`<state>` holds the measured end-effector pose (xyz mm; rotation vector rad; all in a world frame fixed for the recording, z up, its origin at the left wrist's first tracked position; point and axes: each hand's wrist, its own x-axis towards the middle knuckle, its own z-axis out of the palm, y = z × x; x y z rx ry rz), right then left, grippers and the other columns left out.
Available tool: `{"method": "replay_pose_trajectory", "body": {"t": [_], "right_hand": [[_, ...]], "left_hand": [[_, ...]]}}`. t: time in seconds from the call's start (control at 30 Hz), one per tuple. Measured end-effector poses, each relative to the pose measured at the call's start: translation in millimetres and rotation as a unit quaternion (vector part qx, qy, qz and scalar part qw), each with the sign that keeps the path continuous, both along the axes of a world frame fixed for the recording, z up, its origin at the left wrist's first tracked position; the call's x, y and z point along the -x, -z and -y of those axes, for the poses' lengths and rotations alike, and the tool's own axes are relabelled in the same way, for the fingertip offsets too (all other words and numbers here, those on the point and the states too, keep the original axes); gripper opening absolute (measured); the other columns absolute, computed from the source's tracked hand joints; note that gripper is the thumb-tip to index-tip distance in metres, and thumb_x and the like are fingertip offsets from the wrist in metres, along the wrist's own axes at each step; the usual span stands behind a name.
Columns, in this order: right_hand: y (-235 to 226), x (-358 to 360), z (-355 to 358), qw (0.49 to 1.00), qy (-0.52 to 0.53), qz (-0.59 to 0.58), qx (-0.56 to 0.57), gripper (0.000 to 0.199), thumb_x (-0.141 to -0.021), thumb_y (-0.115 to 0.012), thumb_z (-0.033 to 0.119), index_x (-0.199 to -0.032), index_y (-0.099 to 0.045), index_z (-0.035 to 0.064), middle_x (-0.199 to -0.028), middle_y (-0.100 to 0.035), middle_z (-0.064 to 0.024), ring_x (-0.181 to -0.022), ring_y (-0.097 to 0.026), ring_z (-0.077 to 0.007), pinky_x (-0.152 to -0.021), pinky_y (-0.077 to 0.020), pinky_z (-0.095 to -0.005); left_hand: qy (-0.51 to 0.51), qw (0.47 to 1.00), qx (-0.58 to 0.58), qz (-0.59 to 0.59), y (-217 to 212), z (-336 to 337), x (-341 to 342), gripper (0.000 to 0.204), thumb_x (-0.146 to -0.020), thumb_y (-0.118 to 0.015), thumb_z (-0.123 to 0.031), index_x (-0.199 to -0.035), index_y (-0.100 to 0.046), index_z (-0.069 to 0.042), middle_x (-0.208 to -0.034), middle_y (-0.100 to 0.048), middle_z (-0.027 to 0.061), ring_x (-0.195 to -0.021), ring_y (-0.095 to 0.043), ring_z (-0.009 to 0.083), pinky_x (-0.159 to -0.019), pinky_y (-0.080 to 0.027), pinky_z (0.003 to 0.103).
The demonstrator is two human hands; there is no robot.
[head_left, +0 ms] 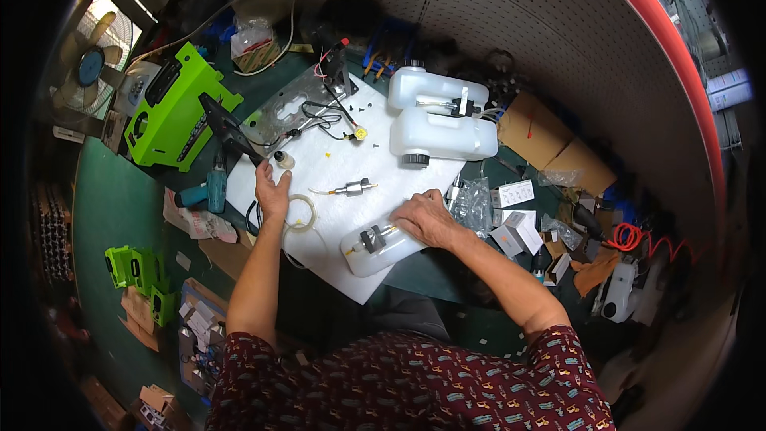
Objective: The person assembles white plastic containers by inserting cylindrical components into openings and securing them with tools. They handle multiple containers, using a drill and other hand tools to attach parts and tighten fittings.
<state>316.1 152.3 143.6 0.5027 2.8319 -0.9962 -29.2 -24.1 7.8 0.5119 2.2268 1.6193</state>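
My left hand [273, 194] is at the lower end of a dark, flat panel [226, 132], its fingers closed on the edge. The panel leans up beside a bright green casing [173, 116]. My right hand [428, 219] curls over the far right end of a translucent white plastic tank [375, 259], hiding that end. A small metal pump in a dark clamp [372, 239] lies on this tank. Between my hands, a loose silver pump [351, 188] with a thin tube rests on the white foam sheet [335, 168]. Near my left hand stand a small bottle [284, 160] and a coil of clear tubing [302, 213].
Two more white tanks [443, 134] lie at the back right. Behind the left hand are a metal bracket [299, 104] and a wiring harness with a yellow connector [360, 134]. A teal cordless drill [215, 185] stands left; small white boxes [515, 231] and plastic bags sit right.
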Motion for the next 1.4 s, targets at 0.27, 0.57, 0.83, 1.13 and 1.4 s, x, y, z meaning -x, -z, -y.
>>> {"method": "replay_pose_trajectory", "body": {"t": [0.27,0.57,0.83,1.13,1.4], "right_hand": [[-4.5,3.5,0.3,1.0,-0.022,0.01,-0.003,0.019,-0.104,-0.063,0.026,-0.112,-0.077,0.0185,-0.102,-0.075,-0.0022,-0.108,-0.063,-0.0251,-0.104,-0.032,-0.0476],[-5.5,1.2,-3.5,0.998,-0.042,0.045,-0.001,0.018,-0.105,-0.061,0.026,-0.111,-0.074,0.0144,-0.101,-0.073,-0.0051,-0.107,-0.062,-0.0291,-0.095,-0.042,-0.0495],[-5.7,10.8,-12.3,0.994,-0.062,0.089,-0.028,0.016,-0.102,-0.06,0.019,-0.107,-0.073,0.0097,-0.105,-0.071,-0.011,-0.108,-0.061,-0.0332,-0.085,-0.0508,-0.0538],[1.6,13.8,-10.5,0.99,-0.09,0.104,-0.043,0.016,-0.098,-0.063,0.016,-0.103,-0.073,0.0056,-0.107,-0.068,-0.0136,-0.107,-0.06,-0.0365,-0.087,-0.053,-0.0518],[0.1,12.8,-4.0,0.985,-0.107,0.129,-0.052,0.014,-0.093,-0.065,0.013,-0.101,-0.073,0.0045,-0.107,-0.068,-0.0141,-0.105,-0.062,-0.0363,-0.088,-0.0546,-0.0507]], "left_hand": [[0.288,0.937,0.096,-0.172,-103.8,28.4,-170.1,0.053,-0.086,-0.083,-0.018,-0.132,-0.062,0.001,-0.131,-0.064,0.0213,-0.125,-0.059,0.039,-0.111,-0.046,0.046],[0.344,0.899,0.147,-0.229,-90.9,-4.3,-211.7,0.032,-0.086,-0.078,-0.021,-0.112,-0.069,-0.006,-0.108,-0.064,0.0143,-0.104,-0.061,0.0339,-0.093,-0.049,0.046],[0.298,0.921,0.109,-0.226,-84.6,-2.2,-216.4,0.019,-0.083,-0.077,-0.014,-0.099,-0.068,-0.006,-0.1,-0.064,0.0111,-0.096,-0.062,0.0332,-0.082,-0.054,0.046],[0.297,0.924,0.122,-0.206,-84.5,-3.8,-215.6,0.022,-0.08,-0.078,-0.018,-0.096,-0.067,-0.009,-0.1,-0.063,0.0092,-0.098,-0.061,0.0318,-0.081,-0.055,0.046],[0.293,0.928,0.118,-0.196,-84.1,-5.0,-218.2,0.023,-0.078,-0.08,-0.018,-0.094,-0.067,-0.008,-0.098,-0.063,0.0099,-0.096,-0.062,0.0324,-0.082,-0.055,0.046]]}}
